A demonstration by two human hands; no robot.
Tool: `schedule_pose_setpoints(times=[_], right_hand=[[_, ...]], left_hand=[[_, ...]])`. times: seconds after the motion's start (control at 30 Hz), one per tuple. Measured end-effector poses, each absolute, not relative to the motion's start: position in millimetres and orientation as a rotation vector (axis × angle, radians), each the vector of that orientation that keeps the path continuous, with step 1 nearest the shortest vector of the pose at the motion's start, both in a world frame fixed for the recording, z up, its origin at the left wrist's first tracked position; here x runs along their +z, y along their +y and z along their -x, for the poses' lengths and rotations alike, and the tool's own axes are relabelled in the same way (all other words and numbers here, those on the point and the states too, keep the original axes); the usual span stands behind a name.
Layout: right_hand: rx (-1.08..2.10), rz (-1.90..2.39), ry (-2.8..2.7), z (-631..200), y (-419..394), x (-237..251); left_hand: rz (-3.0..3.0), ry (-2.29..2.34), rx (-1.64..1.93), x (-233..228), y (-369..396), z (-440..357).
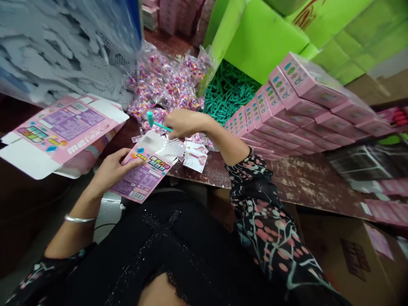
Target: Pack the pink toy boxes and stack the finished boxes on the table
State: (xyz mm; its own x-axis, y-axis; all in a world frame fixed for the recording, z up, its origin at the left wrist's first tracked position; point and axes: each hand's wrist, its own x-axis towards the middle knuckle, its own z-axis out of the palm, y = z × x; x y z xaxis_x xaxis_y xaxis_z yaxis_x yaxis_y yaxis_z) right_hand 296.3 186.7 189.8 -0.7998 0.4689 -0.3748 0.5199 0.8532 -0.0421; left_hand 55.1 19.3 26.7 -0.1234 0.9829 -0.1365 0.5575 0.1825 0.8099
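Pink box (pixel 144 173) and teal stick (pixel 157 123) in hands

Pink carton (pixel 143 172) with purple panel, teal stick (pixel 157 123), teal sticks pile (pixel 230 91), pink stacked boxes (pixel 299 106), green cartons (pixel 264 38), worn brown worktop (pixel 306 178), black floral-print sleeve (pixel 270 229), silver bangle (pixel 79 219).

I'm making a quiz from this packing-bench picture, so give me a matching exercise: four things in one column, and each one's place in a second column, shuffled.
Things:
1. teal stick
2. small pink box
3. flat unfolded carton
4. row of closed pink boxes

Places:
A. stacked on the bench at far right
B. pinched in the right hand
C. lying open at the left
D. under the left hand, open end up

Pairs: 1-B, 2-D, 3-C, 4-A
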Motion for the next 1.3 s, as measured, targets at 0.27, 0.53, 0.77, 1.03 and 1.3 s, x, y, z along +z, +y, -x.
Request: schedule_pose_setpoints(times=[0.27, 0.53, 0.77, 1.03, 1.3], right_hand=[[-0.543, -0.795, 2.84, -276.2, 178.0, 184.4], [-1.092, -0.894, 2.857, -278.0, 178.2, 180.0], [-0.83, -0.639, 2.759, -303.3, 185.3, 187.1], [-0.747, -0.525, 2.633, -292.5, 199.2, 192.1], [-1.008, -0.792, 2.782, -280.3, 173.3, 178.9]], left_hand=[[-1.463, 1.79, 0.905, 27.7, 23.4, -66.8], [-1.404, 1.694, 1.086, 24.6, 22.2, -70.4], [-1.269, 1.804, 1.217, 20.8, 16.6, -52.0], [-1.337, 1.666, 1.204, 22.5, 17.1, -62.7], [-1.305, 1.682, 1.285, 19.2, 17.2, -62.1]])
